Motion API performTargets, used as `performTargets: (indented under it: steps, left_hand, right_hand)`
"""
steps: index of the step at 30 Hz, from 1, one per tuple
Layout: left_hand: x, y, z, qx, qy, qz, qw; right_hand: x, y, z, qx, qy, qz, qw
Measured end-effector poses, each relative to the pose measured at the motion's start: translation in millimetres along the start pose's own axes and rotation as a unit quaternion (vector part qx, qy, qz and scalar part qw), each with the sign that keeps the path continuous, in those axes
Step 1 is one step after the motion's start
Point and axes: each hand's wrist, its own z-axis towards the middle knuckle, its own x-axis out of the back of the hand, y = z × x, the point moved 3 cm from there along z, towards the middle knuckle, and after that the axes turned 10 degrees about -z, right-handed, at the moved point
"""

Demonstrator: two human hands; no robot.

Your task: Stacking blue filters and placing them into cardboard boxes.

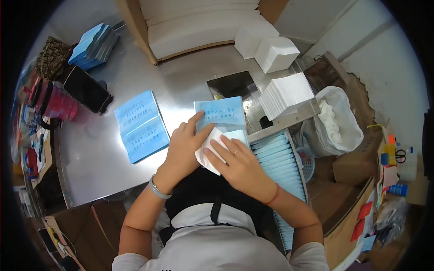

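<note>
A blue printed plastic bag (221,112) lies in front of me at the table's near edge. My left hand (183,142) grips its left side, with thumb and forefinger on the film. White folded paper napkins (208,158) sit at the bag's near end, tilted, partly over the blue film. My right hand (237,165) is on these napkins, fingers laid across their top; its thumb is hidden. Left of my hands, a flat pile of blue bags (142,126) rests on the metal table.
White napkin stacks (287,97) stand at the right, by a dark plate (233,86) in the metal table (90,167). A narrow box of filled blue packs (275,158) runs beside my right arm. A phone (88,89), a pink bottle (58,101) and a white sack (334,122) flank the table.
</note>
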Motion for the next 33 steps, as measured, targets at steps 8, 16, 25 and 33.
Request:
performTargets:
  steps: [8,16,25,33]
  left_hand:
    - [-7.1,54.6,9.1,0.051,-0.074,-0.283,0.955]
    - [59.5,-26.8,-54.1,0.153,-0.066,0.171,0.971]
    - [91.0,-71.1,-78.2,0.326,0.054,0.196,0.923]
    - [-17.4,21.2,-5.2,0.038,-0.017,0.050,0.998]
  right_hand:
    - [-61.3,94.2,42.9,-0.162,-0.202,-0.072,0.963]
    - [51.2,108.4,28.1,-0.253,0.213,-0.166,0.929]
    - [47.8,129.4,19.0,-0.309,0.120,-0.153,0.931]
    - [61.3,154.3,13.0,-0.284,0.074,-0.085,0.952]
